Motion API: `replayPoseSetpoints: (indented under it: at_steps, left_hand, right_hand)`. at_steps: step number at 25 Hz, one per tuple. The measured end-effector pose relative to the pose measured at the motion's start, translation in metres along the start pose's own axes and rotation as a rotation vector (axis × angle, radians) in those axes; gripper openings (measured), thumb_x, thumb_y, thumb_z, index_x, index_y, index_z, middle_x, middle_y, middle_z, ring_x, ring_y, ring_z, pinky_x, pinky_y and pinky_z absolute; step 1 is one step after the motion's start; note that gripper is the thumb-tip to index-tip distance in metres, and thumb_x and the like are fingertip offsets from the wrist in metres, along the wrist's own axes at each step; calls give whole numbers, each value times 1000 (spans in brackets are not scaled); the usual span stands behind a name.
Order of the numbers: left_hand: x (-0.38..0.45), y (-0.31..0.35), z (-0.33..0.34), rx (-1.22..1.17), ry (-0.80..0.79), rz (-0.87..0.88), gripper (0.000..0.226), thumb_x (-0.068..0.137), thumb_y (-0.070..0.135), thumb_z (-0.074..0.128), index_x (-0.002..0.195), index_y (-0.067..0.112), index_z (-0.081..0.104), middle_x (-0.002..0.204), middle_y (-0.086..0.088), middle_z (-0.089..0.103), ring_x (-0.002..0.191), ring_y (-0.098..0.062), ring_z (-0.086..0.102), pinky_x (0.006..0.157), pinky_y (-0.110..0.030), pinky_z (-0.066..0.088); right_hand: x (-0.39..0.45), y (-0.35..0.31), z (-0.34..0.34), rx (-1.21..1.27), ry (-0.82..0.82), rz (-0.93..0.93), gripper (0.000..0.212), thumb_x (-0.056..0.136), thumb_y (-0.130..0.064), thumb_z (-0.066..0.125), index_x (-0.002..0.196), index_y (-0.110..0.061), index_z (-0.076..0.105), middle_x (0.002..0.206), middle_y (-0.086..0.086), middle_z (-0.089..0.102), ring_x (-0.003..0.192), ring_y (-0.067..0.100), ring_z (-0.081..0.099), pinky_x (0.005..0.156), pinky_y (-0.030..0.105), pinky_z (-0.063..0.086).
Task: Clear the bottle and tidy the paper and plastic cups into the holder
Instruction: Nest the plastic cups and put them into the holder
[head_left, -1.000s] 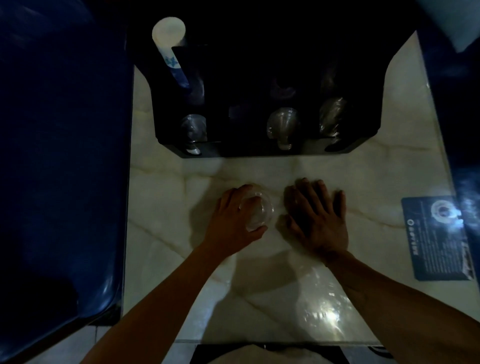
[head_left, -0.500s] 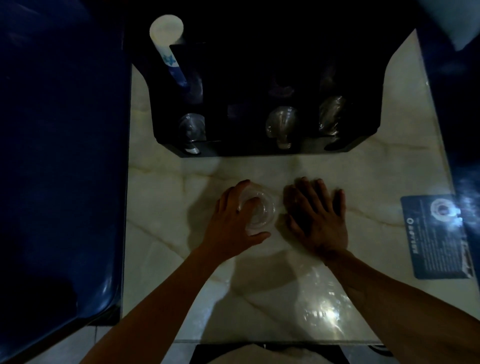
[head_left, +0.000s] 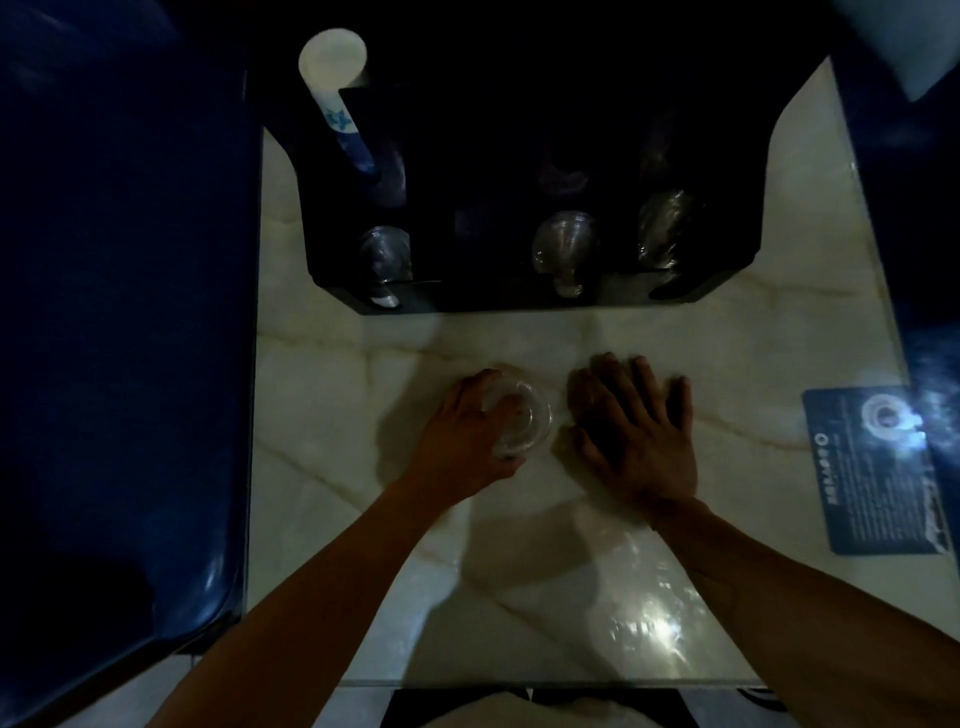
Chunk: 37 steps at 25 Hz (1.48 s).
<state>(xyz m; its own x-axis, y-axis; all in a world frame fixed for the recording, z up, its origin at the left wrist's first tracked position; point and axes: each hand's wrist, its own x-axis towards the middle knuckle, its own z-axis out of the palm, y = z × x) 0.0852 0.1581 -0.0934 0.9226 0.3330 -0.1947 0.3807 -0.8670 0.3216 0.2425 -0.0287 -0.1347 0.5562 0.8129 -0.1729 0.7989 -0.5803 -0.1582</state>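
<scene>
Marble table (head_left: 519, 597) carries everything; the view has tilted slightly since a second ago, so the far edge sits a bit lower in frame, but nothing on the table has shifted. Black holder (head_left: 519, 299) stands along the far edge, spanning most of the width. A stack of paper cups (head_left: 335, 78) rises from its far-left slot, and clear plastic cups sit in the front slots: one front-left (head_left: 387, 254), one front-middle (head_left: 566, 244), one front-right (head_left: 667, 223). Dim light, so deeper slots are hard to read. No bottle visible anywhere, so that part looks done or it is out of view. A dark printed card (head_left: 878, 473) lies by the right edge.

Left hand (head_left: 470, 441), about mid-table, is wrapped round one clear plastic cup (head_left: 524, 421), fingers curled on its far side, thumb on the near side. The cup has barely moved over the last second: same spot, perhaps rotated or firmed up in the grip. Cannot tell if it is lifted or resting on the marble.

Right hand (head_left: 634, 431) lies flat just beside the cup, fingers spread, palm down, holding nothing, unchanged.

Judgement: grasp is settled, the carry to the holder has not begun; this looks like the last loose cup, and it needs a free or matching front slot.
</scene>
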Motion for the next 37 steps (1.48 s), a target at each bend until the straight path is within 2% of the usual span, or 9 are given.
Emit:
replayPoseSetpoints:
  at_steps: [6,9,14,17,19,24,29,33,37]
  left_hand:
    - [10,-5,-1,87,-115,14,67,74,57,56,135,31,44,151,-9,37,138,-31,34,106,-44,36]
    - [9,-3,-5,28,-67,7,70,74,56,60,134,23,50,146,-9,43,138,-29,36,110,-43,31]
    - [2,-8,-24,-155,-31,-28,72,63,44,81,123,10,57,137,-15,49,126,-37,43,103,-49,41]
    - [-1,-18,-42,-200,-51,35,70,61,43,85,118,18,53,140,-11,45,126,-32,42,96,-38,45]
    - [-4,-29,-60,-155,-52,114,68,60,46,85,113,25,47,140,-7,44,125,-28,43,91,-33,43]
    - [2,-68,-121,71,1,270,73,61,54,79,118,21,48,137,-8,46,121,-28,46,88,-39,52]
    - [31,-113,-176,155,95,221,83,61,72,60,127,27,40,138,-3,40,122,-26,43,80,-39,51]
    - [57,-144,-196,196,158,234,79,64,65,70,124,24,39,137,-8,44,123,-29,47,80,-47,56]
    - [74,-161,-199,219,130,253,80,63,66,66,125,24,37,137,-7,43,123,-30,46,86,-46,54]
  right_hand:
    - [-1,0,-1,-12,0,-2,69,93,-68,22,153,-39,5,165,-9,2,151,23,-6,118,62,0]
    - [-1,-1,-1,-30,-1,3,68,93,-67,20,153,-39,6,165,-9,2,151,23,-6,118,61,0]
    - [1,-1,-2,-23,-18,19,71,92,-69,23,153,-40,2,164,-9,-2,151,21,-9,118,60,-2]
    - [-1,-1,-3,-14,-20,18,71,92,-69,20,153,-39,1,165,-7,-2,151,22,-8,119,59,-3]
    - [-3,-2,-4,-5,-29,17,70,92,-69,15,153,-38,1,165,-7,-2,151,22,-9,119,60,-1]
    - [-1,-10,-10,26,-36,62,72,91,-68,16,154,-36,3,165,-4,-1,151,23,-8,120,59,0]
    - [11,-64,-8,133,2,139,76,90,-59,30,154,-22,15,164,4,7,151,25,-4,121,55,1]
    - [30,-110,-3,153,7,102,72,91,-55,23,154,-20,16,164,5,7,150,26,-5,121,54,0]
    - [37,-131,7,149,33,152,69,92,-52,28,154,-26,14,164,0,5,151,25,-6,121,54,-2]
